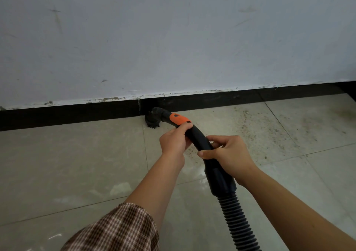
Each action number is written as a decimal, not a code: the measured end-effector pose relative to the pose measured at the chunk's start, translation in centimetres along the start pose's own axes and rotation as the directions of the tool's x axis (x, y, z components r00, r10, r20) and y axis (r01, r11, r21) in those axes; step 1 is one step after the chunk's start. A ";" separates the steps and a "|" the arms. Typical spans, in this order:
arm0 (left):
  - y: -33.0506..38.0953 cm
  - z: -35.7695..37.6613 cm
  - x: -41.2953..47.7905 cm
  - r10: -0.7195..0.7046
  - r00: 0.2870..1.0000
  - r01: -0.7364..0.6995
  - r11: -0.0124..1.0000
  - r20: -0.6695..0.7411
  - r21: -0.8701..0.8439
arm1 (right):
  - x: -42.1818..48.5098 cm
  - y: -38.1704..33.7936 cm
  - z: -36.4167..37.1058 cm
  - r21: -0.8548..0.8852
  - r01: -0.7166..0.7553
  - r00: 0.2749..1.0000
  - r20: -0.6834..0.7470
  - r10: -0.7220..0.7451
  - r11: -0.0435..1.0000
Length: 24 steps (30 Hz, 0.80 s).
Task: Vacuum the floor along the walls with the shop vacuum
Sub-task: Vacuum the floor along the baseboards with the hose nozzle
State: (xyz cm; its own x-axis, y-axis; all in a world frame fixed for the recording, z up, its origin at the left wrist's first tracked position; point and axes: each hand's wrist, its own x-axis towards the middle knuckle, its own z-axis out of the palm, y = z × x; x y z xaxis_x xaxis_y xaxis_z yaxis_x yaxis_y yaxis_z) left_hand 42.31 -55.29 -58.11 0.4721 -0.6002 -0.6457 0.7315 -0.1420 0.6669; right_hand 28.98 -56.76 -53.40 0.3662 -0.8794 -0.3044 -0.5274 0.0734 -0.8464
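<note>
1. Nearest me, the ribbed black hose (238, 221) meets a smooth rigid tube (198, 137); my right hand (229, 154) has its grip closed round that tube.
2. Ahead, my left hand (173, 140) grips the curved tube below the orange collar (179, 119).
3. The round bristle brush (152, 120) sits on glossy tile (77, 164), touching the black skirting (67, 115). I'd keep it flat and slide right, toward the grit (250, 127).

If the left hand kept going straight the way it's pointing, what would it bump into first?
Likely the black baseboard, just right of the brush. The left hand, gripping the vacuum tube, points toward it, though depth is unclear.
</note>
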 end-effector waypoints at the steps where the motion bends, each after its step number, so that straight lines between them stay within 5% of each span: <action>1: -0.1 0.1 0.0 -0.004 1.000 0.004 1.000 0.007 0.002 | -0.1 0.1 -0.2 0.000 -0.001 1.000 -0.007 0.001 1.000; 24: -2.3 3.9 0.2 -0.060 0.993 0.058 0.998 0.106 0.018 | -0.2 1.6 -3.1 0.046 -0.048 0.995 -0.083 0.051 0.998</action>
State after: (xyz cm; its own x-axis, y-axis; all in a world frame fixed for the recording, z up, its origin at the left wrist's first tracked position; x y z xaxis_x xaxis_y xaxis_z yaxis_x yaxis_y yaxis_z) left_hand 38.79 -58.15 -58.31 0.3727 -0.6710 -0.6410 0.7486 -0.1908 0.6349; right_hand 25.63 -57.89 -53.35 0.2733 -0.9106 -0.3099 -0.5088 0.1365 -0.8500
